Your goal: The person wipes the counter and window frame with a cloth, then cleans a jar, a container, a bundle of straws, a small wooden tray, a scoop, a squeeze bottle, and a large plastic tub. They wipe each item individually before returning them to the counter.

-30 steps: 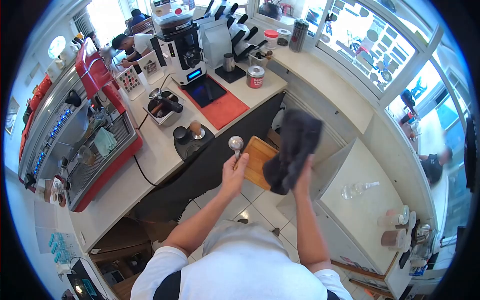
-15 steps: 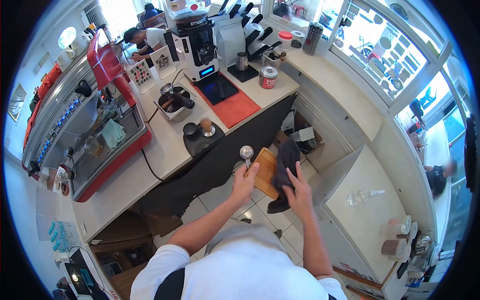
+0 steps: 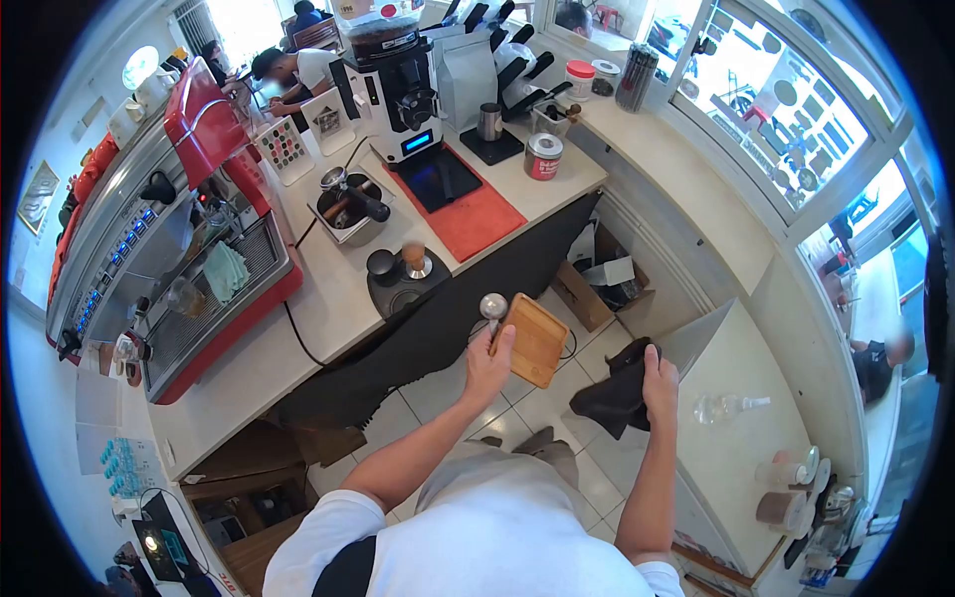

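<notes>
In the head view, my left hand (image 3: 488,364) is closed around a metal scoop (image 3: 492,306) and the near-left edge of a small wooden tray (image 3: 538,341). The scoop's round bowl points away from me, just left of the tray. Off to the right, my right hand (image 3: 660,386) grips a dark cloth (image 3: 615,388) by one end, and the rest of it hangs over the floor. Cloth and tray are apart. Beyond the left hand, a wood-handled tamper (image 3: 415,261) stands on a dark mat (image 3: 403,296) at the counter's edge.
A red espresso machine (image 3: 224,328) fills the left counter. Behind the tamper are a metal knock box (image 3: 350,221) with a portafilter across it, a coffee grinder (image 3: 396,99) and a red-labelled tin (image 3: 543,156). A white cabinet (image 3: 746,448) at right bears a clear bottle (image 3: 729,407).
My right hand has moved right, drawing the dark cloth off the wooden tray, whose face is now uncovered. The left hand still holds scoop and tray in nearly the same place.
</notes>
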Demonstrator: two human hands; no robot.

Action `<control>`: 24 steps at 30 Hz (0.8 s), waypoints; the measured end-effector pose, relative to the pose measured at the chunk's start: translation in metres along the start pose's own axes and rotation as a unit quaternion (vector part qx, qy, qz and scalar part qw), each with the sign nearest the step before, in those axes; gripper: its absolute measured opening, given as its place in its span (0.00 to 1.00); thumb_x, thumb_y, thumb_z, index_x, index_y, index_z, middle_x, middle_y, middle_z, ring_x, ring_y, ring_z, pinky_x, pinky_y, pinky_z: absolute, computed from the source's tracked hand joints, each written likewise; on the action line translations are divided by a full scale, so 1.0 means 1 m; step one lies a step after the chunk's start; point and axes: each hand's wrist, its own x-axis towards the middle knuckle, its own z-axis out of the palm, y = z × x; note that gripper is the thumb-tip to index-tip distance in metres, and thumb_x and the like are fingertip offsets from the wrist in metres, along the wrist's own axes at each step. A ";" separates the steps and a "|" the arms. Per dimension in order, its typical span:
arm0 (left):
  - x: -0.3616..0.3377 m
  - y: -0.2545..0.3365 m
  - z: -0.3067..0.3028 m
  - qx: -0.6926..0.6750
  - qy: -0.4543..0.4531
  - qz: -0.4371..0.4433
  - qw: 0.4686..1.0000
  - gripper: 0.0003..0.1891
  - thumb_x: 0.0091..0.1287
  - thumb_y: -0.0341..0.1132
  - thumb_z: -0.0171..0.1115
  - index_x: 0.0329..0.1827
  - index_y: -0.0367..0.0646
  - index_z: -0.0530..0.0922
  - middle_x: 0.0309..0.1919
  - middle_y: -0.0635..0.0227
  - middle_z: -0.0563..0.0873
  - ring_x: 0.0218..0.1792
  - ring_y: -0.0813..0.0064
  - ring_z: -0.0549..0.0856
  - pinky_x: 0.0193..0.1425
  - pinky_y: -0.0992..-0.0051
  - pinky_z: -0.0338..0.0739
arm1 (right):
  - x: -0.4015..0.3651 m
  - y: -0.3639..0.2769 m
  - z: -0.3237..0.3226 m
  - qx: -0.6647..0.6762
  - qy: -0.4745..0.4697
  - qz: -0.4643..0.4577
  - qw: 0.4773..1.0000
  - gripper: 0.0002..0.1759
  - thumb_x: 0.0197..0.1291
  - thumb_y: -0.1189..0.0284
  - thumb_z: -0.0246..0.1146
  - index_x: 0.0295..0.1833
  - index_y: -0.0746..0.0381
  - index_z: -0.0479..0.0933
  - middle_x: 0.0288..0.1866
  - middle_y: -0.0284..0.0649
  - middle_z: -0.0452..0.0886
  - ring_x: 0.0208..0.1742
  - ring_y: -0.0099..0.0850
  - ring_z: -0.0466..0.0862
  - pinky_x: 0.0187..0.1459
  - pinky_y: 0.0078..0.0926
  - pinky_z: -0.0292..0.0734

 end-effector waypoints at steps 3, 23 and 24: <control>0.004 0.001 0.039 0.068 -0.005 0.075 0.995 0.17 0.76 0.44 0.57 0.42 0.35 0.79 0.25 0.67 0.77 0.29 0.79 0.72 0.34 0.70 0.70 | -0.013 -0.069 -0.019 0.003 -0.116 0.031 0.993 0.35 0.73 0.50 0.54 0.29 0.75 0.76 0.32 0.56 0.79 0.37 0.50 0.80 0.42 0.48 0.72; 0.062 0.089 0.203 0.060 -0.014 0.203 0.977 0.15 0.76 0.40 0.58 0.40 0.34 0.76 0.24 0.68 0.76 0.27 0.82 0.71 0.30 0.73 0.69 | 0.163 -0.060 0.017 0.455 -0.025 -0.034 0.890 0.35 0.66 0.52 0.67 0.70 0.61 0.69 0.60 0.45 0.78 0.59 0.36 0.78 0.59 0.33 0.74; 0.066 0.085 0.208 0.052 -0.004 0.198 0.979 0.15 0.76 0.41 0.57 0.40 0.35 0.76 0.24 0.70 0.76 0.28 0.83 0.71 0.31 0.75 0.69 | 0.163 -0.059 0.016 0.520 -0.059 0.024 0.852 0.33 0.66 0.53 0.68 0.68 0.62 0.71 0.58 0.43 0.78 0.58 0.35 0.78 0.58 0.32 0.75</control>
